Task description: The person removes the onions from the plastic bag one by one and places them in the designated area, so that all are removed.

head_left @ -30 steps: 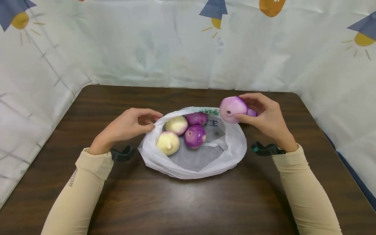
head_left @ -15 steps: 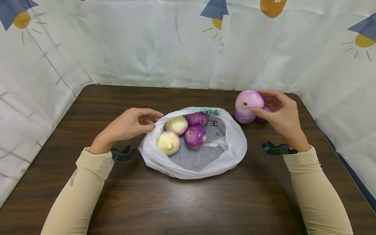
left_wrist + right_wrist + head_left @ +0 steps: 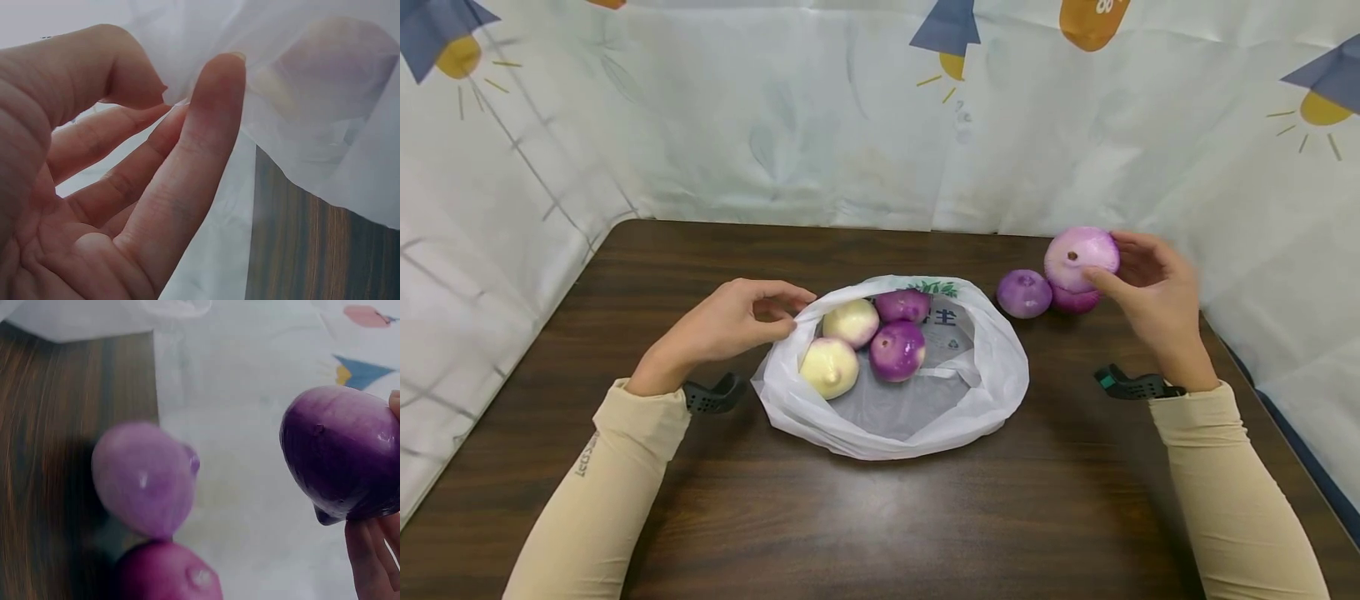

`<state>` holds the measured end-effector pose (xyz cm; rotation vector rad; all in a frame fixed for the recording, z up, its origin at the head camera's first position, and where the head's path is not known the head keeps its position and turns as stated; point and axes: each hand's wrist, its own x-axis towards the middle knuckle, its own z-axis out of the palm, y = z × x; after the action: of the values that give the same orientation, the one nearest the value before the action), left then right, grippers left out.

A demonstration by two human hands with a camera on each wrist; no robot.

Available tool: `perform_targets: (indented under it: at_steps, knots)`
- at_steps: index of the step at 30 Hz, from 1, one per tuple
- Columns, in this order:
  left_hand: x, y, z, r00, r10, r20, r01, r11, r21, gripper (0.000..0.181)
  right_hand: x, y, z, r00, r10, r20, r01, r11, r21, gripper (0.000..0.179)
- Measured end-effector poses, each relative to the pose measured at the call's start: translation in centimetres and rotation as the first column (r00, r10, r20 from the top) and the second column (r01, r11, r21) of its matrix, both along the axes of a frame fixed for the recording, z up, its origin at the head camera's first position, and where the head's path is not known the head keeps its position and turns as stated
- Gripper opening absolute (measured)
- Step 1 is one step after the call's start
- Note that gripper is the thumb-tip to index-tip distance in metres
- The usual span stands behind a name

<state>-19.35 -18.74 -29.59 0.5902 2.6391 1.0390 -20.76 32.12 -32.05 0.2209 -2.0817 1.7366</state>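
Observation:
My left hand [image 3: 718, 325] pinches the rim of a white plastic bag [image 3: 880, 442] on its left side, thumb and fingers meeting on the film in the left wrist view. Inside the open bag lie two pale onions [image 3: 829, 367] and two purple onions [image 3: 897, 352]. Over the table at the right, my right hand [image 3: 1161, 304] holds a light purple onion [image 3: 1081, 254] between thumb and fingers. Below and left of it a purple onion [image 3: 1024, 294] sits on the table. Beside that is a darker onion [image 3: 1075, 301], partly covered by the held one in the head view.
A dark wood-grain table [image 3: 872, 533] carries everything. White patterned sheeting [image 3: 850, 125] hangs behind its far edge and along both sides. Green and dark print shows on the bag's far inner wall. A black band [image 3: 1138, 383] is on each wrist.
My right hand has moved right with the light purple onion, away from the bag, uncovering the purple onion on the table. My left hand stays at the bag's rim.

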Motion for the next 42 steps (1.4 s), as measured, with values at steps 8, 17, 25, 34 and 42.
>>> perform_targets:
  at_steps: [8,17,25,34,42]
  knots:
    - [0.0,0.0,0.0,1.0,0.002,0.006,-0.002,1.0,-0.003,0.039,-0.3,1.9,-0.7,0.997,-0.071,0.023,0.071,0.997,-0.018,0.052]
    - [0.0,0.0,-0.1,1.0,0.007,0.012,-0.007,1.0,0.004,0.038,-0.7,3.6,-1.8,0.99,-0.134,0.04,0.139,0.98,-0.145,0.049]
    - [-0.1,0.0,-0.2,1.0,0.0,0.006,0.0,1.0,0.01,0.039,-1.0,4.6,-2.7,0.983,-0.181,0.036,0.184,0.967,-0.178,0.047]
    - [-0.2,0.0,-0.3,1.0,0.009,0.002,-0.009,1.0,0.0,0.038,-1.0,6.0,-3.2,0.97,-0.227,0.09,0.242,0.94,-0.242,0.048]
    - [-0.3,0.1,-0.6,1.0,0.004,-0.001,-0.004,1.0,-0.002,0.038,-1.1,7.1,-4.0,0.961,-0.254,0.113,0.276,0.922,-0.272,0.049]
